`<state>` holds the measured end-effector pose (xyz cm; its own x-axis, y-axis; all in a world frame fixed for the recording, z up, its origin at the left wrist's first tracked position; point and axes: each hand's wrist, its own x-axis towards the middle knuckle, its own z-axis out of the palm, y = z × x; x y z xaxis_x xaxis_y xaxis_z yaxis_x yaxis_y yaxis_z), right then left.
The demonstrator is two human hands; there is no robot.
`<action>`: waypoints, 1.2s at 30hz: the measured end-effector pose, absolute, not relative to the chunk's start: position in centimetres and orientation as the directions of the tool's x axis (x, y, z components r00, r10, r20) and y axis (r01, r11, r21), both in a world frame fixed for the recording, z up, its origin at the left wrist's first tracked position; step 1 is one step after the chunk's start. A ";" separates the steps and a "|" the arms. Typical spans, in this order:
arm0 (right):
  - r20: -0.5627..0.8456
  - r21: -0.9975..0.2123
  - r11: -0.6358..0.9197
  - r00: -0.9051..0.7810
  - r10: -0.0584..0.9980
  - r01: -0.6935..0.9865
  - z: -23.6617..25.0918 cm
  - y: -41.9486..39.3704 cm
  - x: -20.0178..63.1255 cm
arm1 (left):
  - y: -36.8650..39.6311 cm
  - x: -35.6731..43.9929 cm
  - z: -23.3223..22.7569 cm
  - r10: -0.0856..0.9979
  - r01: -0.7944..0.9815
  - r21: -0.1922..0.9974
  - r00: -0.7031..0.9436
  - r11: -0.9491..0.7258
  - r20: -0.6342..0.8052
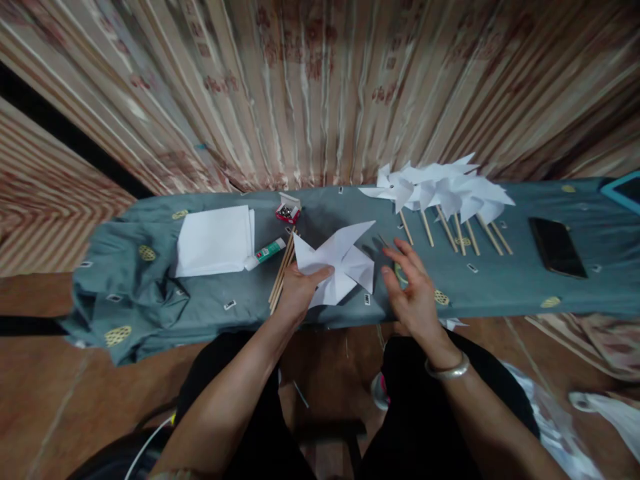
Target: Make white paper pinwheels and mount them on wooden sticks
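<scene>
I'd pinch firmly mid-fold: left hand (300, 287) clamped on pinwheel (334, 248), right hand (415, 293) at its 3 o'clock by scissors (397, 271), grip unclear.

1. Held paper pinwheel (339, 263): one.
2. Wooden sticks (447, 230) under the grouped paper pinwheels (445, 190): seven visible; overlapping heads not countable.
3. Loose wooden sticks (283, 270): at least three, overlapping.
4. Paper stack (214, 241): one; sheets not countable.
5. Glue stick (271, 251): one.
6. Small red box (285, 214): one; contents too small to count.
7. Green ring-shaped item (398, 273): one, partly hidden.
8. Smartphone (557, 247): one.
9. Blue-framed device (627, 190): one.
</scene>
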<state>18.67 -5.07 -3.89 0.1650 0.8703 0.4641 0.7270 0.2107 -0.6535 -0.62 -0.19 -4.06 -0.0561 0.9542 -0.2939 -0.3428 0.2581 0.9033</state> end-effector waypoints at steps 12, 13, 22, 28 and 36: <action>0.391 -0.780 0.191 0.226 0.892 0.596 -5.3 -2.4 16.9 | 2.9 -5.8 -1.4 0.923 -0.466 0.885 -0.338 0.005 -0.183; 0.375 -0.797 0.188 0.226 0.899 0.575 -5.5 -2.3 16.5 | 3.2 -6.7 -1.0 0.908 -0.459 0.886 -0.393 -0.058 -0.144; 0.364 -0.801 0.229 0.148 0.919 0.553 -5.8 0.9 11.4 | 4.3 -12.0 0.7 0.794 -0.455 0.852 -0.602 -0.261 -0.079; 0.410 -0.618 0.321 -0.055 0.911 0.718 -3.8 7.8 8.2 | 4.1 -13.2 1.1 0.776 -0.463 0.845 -0.624 -0.269 -0.095; 0.203 -0.223 0.310 -0.267 0.942 0.924 -1.6 14.1 4.2 | 4.5 -14.1 0.9 0.768 -0.458 0.841 -0.635 -0.288 -0.083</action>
